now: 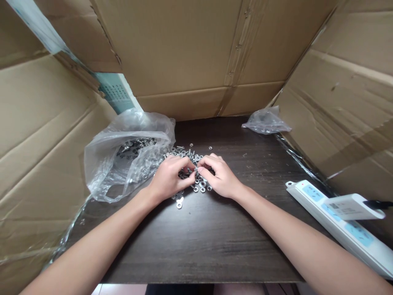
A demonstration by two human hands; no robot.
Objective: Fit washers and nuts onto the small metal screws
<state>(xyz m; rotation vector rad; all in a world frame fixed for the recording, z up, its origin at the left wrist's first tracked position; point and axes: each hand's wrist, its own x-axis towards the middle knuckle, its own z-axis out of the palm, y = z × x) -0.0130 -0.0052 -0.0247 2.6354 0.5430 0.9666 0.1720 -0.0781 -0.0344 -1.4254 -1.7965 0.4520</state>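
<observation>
My left hand (172, 176) and my right hand (219, 176) meet over a pile of loose hardware, thumbs and forefingers pinched close together. Between their fingertips shows a small shiny metal fastener (196, 169); whether it is a bolt, a nut or both joined is too small to tell. Under and around the fingers lie silver bolts (189, 153), flat washers (179, 205) and hex nuts (203, 189). Part of the pile is hidden behind both hands.
To the left, a clear plastic bag (104, 151) lies open with more bolts (139, 143) inside. A smaller plastic bag (265, 121) rests at the back right. A white power strip (325, 221) with a plugged-in adapter (353, 207) runs along the right. Cardboard walls (184, 49) enclose the dark table (245, 246).
</observation>
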